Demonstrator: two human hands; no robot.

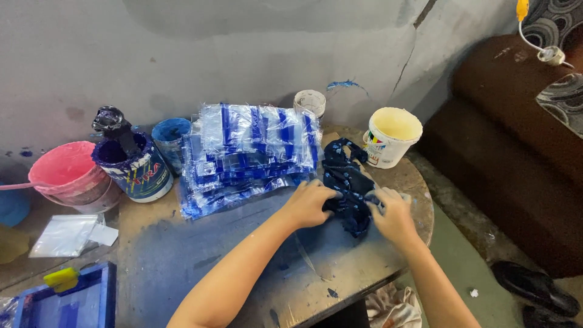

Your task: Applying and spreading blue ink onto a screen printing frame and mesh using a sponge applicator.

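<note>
Both the left hand (308,203) and the right hand (393,215) clench a crumpled, dark blue ink-stained rag (348,182), just right of the stacked blue-printed clear plastic bags (249,155).

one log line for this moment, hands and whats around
left hand: gripping dark blue rag | right hand: gripping rag | beside: stack of blue-printed clear bags, cream bucket

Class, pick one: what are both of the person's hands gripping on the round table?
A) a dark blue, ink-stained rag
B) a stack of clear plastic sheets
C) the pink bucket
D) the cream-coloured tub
A: the left hand and right hand both clutch the dark blue rag, beside the stack of sheets.
</note>
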